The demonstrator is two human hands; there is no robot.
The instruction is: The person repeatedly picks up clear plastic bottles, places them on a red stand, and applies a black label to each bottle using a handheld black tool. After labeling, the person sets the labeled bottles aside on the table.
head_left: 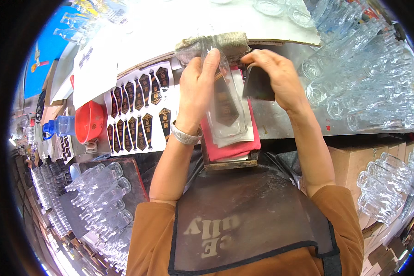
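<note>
A clear glass bottle (234, 125) lies on a pink cloth (254, 140) in front of me, its base toward me and its neck on a rolled rag (237, 40). On its upper side sits a dark tie-shaped decal (224, 105) with orange print. My left hand (195, 87) is closed on the bottle near its neck, thumb on top. Just right of the bottle, my right hand (280, 76) grips a thin black flat piece (258, 85), which looks like a scraper. To the left lies a white sheet of similar tie-shaped decals (140, 99).
A red plastic bowl (88, 122) and a blue-capped clear bottle (62, 127) stand left of the decal sheet. Clear glass bottles crowd the table's right (354, 78) and a lower surface at left (103, 188). More lie on cardboard boxes (342, 168) at lower right.
</note>
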